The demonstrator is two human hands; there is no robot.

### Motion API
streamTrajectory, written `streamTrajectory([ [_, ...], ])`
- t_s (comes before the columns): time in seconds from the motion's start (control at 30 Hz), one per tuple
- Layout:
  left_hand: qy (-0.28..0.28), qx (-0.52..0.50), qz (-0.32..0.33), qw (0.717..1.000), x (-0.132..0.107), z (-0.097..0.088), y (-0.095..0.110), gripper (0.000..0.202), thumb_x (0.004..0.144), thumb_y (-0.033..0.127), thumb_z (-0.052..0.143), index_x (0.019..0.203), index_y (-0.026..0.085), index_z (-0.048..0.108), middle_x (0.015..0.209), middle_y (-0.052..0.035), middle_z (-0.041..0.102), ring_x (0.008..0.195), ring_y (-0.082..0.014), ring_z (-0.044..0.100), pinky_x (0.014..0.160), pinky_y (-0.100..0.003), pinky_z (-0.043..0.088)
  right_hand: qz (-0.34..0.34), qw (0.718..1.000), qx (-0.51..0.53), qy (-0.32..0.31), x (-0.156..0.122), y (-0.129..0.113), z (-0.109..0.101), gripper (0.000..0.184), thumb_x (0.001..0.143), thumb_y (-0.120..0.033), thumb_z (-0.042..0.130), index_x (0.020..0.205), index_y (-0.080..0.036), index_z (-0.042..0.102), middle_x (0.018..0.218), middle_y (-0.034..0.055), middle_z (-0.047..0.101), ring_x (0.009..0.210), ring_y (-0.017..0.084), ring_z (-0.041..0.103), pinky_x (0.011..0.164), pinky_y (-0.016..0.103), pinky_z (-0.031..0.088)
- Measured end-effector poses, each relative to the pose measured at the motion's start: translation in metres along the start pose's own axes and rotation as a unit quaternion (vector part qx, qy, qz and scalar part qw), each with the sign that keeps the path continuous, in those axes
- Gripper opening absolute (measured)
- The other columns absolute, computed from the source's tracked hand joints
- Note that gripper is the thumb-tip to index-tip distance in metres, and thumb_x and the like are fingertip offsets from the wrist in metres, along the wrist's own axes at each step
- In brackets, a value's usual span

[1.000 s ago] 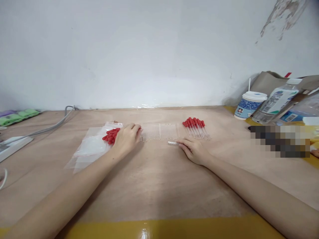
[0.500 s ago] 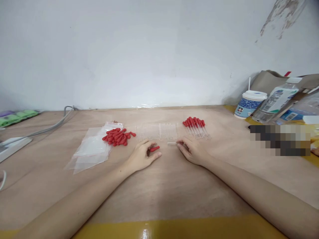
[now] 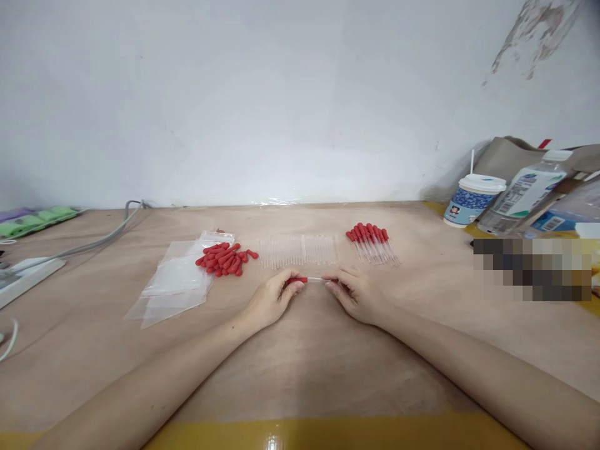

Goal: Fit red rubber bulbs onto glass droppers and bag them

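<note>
My left hand [image 3: 275, 295] is closed on a red rubber dropper bulb [image 3: 300, 280], whose open end points right. Between the fingers of my right hand [image 3: 352, 292] is a clear glass dropper tube [image 3: 315, 280]. The tube's end meets the mouth of the bulb; how far it sits inside I cannot tell. Beyond the hands lies a row of loose glass tubes [image 3: 298, 251]. A heap of red bulbs [image 3: 225, 259] is left of that row, and droppers with red bulbs fitted [image 3: 372, 240] lie side by side to its right.
Clear plastic bags [image 3: 175, 281] lie under and beside the bulb heap. On the far left are a power strip [image 3: 35, 278], a grey cable [image 3: 100, 240] and a green item [image 3: 49, 222]. A paper cup [image 3: 473, 201] and a plastic bottle [image 3: 527, 194] stand at the back right.
My hands have come closer together. The left fingers have closed on the red bulb, now turned level, and the glass tube has met its open end.
</note>
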State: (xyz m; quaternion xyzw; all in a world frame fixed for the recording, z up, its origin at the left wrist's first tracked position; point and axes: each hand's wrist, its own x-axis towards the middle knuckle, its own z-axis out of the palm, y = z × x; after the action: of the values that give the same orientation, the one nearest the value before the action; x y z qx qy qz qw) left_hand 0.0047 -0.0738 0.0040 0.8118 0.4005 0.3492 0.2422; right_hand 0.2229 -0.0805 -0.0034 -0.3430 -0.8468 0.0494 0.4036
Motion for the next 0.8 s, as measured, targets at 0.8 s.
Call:
streamTrajectory([
  [0.8, -0.031, -0.071, -0.058, 0.995, -0.004, 0.003, -0.002, 0.025, 0.081, 0.037, 0.056, 0.092, 0.017, 0.063, 0.074, -0.0012, 0.065, 0.063, -0.0127, 0.060, 0.061, -0.024, 0.050, -0.043, 0.995, -0.086, -0.007, -0.003, 0.000, 0.005, 0.020, 0.089, -0.019, 0.041, 0.093, -0.018, 0.060, 0.076, 0.0044, 0.063, 0.068, 0.014, 0.055, 0.066, 0.029, 0.035],
])
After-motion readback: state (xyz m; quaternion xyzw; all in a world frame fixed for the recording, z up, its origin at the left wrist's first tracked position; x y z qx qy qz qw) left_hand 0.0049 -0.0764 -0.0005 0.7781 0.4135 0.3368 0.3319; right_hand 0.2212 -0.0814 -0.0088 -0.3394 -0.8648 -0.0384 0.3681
